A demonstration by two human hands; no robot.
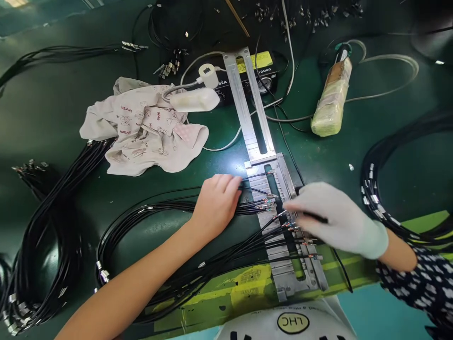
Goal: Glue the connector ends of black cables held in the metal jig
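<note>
A risk is judged to lie at the slotted aluminium jig (281,276), where the thin black insulated cables (219,210) are fanned across its notches with their small crimped metal terminals (271,204) exposed. A cable could be drawn out of its notch if the bundle were dragged, and a terminal could be bent if it were caught by the white-gloved right hand (332,217). Crossed leads could also be misplaced, since the cables are laid over one another beside the jig. The cables are seen to be slim and glossy, with bright metal tips, and they are spread across the jig and the yellow-green taped edge (230,295) of the dark green surface (396,156). The bare left hand (215,203) is held with its fingers pressed together and curled over the cables, just short of the jig. The gloved fingers are stretched toward the terminals, but they are blurred, so whether a cable is pinched cannot be told. Coiled bundles of black cable (38,245) are left lying nearby, and a crumpled bear-print cloth (141,127) is placed beyond the left hand.
</note>
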